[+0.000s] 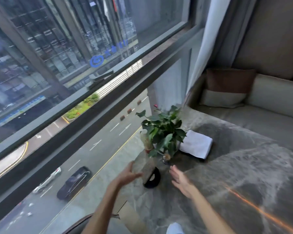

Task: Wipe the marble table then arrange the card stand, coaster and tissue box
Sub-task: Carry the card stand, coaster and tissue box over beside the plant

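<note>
Both hands open, fingers spread, holding nothing: left hand [128, 174] and right hand [180, 180] flank the card stand [151, 177] on marble table [235, 174].

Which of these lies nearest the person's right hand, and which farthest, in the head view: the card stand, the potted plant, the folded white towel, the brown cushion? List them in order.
From the right hand:
1. Card stand, just left of it, between both hands.
2. Potted plant, beyond the stand.
3. Folded white towel, right of the plant; too close to the plant to rank firmly.
4. Brown cushion, far back on the seat.

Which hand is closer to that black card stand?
Left. The left hand nearly touches the card stand's left side; the right hand hovers open, farther off on its right.
</note>
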